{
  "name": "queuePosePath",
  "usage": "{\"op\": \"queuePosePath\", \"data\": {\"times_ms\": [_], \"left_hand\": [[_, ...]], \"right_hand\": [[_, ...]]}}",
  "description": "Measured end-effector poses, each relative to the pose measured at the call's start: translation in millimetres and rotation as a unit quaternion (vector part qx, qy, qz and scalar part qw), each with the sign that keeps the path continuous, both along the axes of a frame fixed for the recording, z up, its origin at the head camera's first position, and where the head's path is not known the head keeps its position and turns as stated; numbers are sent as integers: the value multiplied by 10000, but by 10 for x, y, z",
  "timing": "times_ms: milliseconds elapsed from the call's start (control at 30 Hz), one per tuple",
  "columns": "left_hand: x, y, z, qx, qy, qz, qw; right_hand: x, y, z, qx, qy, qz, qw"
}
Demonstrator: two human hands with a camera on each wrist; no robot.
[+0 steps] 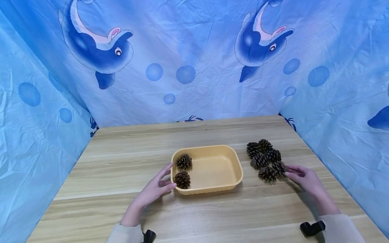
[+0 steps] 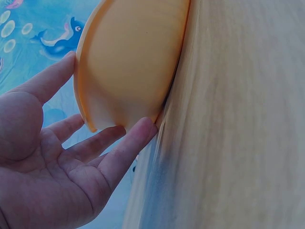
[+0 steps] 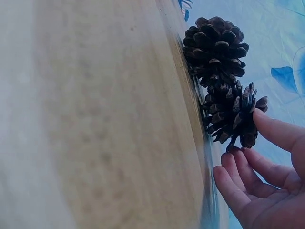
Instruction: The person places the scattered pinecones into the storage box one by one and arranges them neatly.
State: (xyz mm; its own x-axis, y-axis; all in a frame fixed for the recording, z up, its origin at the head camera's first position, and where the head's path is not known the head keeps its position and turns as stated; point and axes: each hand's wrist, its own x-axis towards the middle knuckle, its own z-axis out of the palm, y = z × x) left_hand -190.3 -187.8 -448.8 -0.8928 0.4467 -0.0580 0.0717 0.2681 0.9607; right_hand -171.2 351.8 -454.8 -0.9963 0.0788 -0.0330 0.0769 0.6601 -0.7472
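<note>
A shallow yellow plastic tray (image 1: 212, 187) sits on the table with two brown pine cones at its left end, one pine cone (image 1: 184, 162) behind the other pine cone (image 1: 182, 180). My left hand (image 1: 152, 189) touches the tray's left end from outside, fingers spread and fairly straight. In the left wrist view, fingertips rest along the tray's outer wall (image 2: 128, 62). To the right of the tray, my right hand (image 1: 305, 178) pinches the near side of a pine cone (image 3: 233, 117), thumb on its side and fingertips at its lower end. Another pine cone (image 3: 215, 47) lies just beyond it.
Several more pine cones (image 1: 259, 161) lie clustered right of the tray. The wood-grain table (image 1: 127, 158) is bordered at the back and sides by a blue dolphin-print cloth (image 1: 194, 40). Black wrist straps (image 1: 312, 228) show at the sleeves.
</note>
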Motion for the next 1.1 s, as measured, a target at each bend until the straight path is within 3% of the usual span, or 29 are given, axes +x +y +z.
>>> {"op": "queuePosePath", "data": {"times_ms": [467, 800, 1100], "left_hand": [[9, -10, 9, 6, -5, 23, 10000], [10, -9, 13, 44, -49, -17, 10000], [8, -7, 7, 53, -58, -11, 10000]], "right_hand": [[-15, -19, 12, -43, -158, -118, 9998], [55, -6, 55, 13, -138, -217, 9997], [95, 16, 58, -542, -104, -297, 9980]]}}
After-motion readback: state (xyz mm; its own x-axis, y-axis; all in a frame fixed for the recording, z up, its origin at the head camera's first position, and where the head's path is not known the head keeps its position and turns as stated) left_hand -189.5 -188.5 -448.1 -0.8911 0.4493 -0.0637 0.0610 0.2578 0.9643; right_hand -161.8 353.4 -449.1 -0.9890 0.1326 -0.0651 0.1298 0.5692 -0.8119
